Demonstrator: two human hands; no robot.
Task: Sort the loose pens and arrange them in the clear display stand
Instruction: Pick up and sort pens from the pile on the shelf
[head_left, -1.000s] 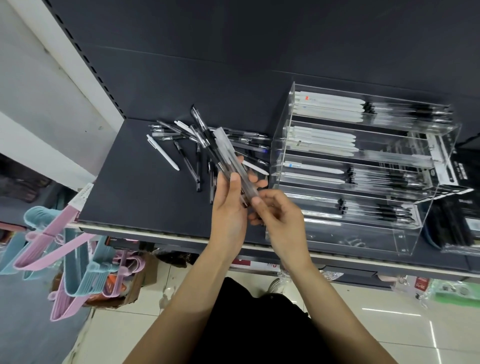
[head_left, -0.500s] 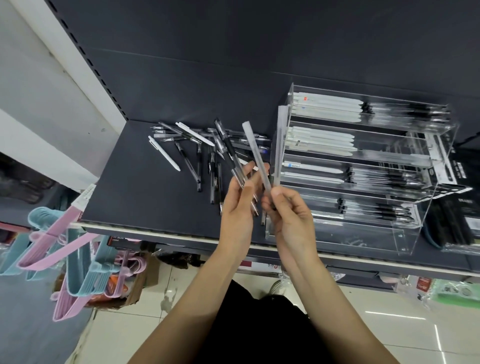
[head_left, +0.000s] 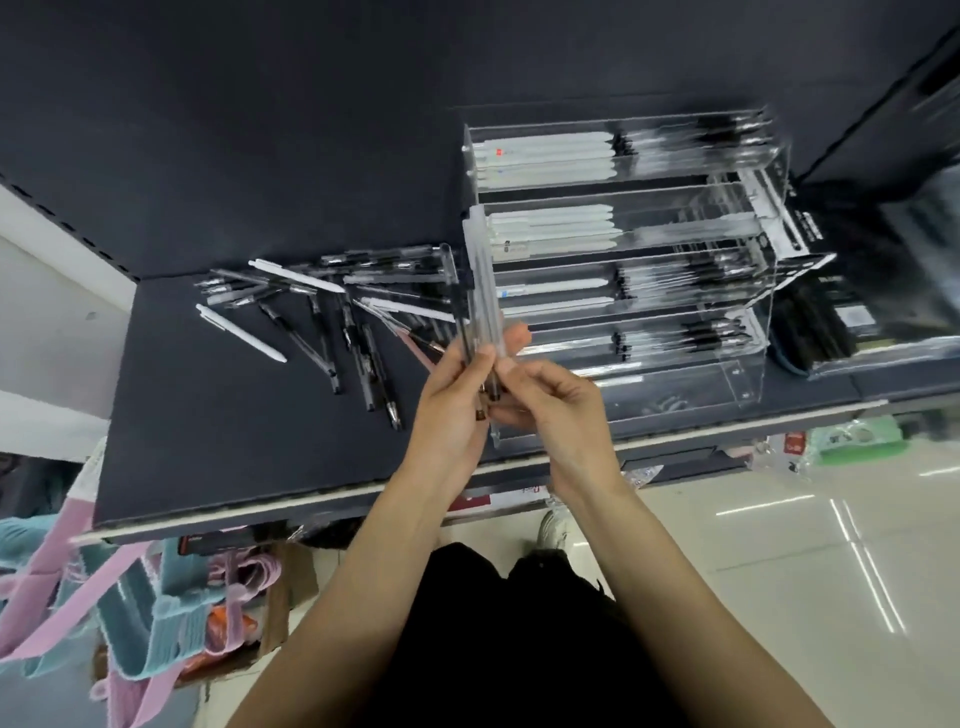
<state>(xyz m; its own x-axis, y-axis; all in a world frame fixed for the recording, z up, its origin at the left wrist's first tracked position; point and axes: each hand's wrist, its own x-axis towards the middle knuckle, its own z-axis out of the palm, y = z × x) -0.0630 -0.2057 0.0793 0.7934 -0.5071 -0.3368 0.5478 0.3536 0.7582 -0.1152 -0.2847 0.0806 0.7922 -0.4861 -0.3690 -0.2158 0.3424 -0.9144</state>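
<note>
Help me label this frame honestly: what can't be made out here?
- Head view: how many pens in the bundle; they overlap, and the left hand and right hand cover their lower ends.
- Printing on pens in the display stand: blurred, too small.
- Hangers: cut by the left edge.

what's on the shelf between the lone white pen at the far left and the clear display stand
In the head view, a loose scatter of black, clear and white pens lies on the dark shelf between the white pen and the clear acrylic stand.

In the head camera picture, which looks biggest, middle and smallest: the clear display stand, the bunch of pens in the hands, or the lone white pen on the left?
1. clear display stand
2. bunch of pens, nearer the camera, so this is less sure
3. white pen
</note>
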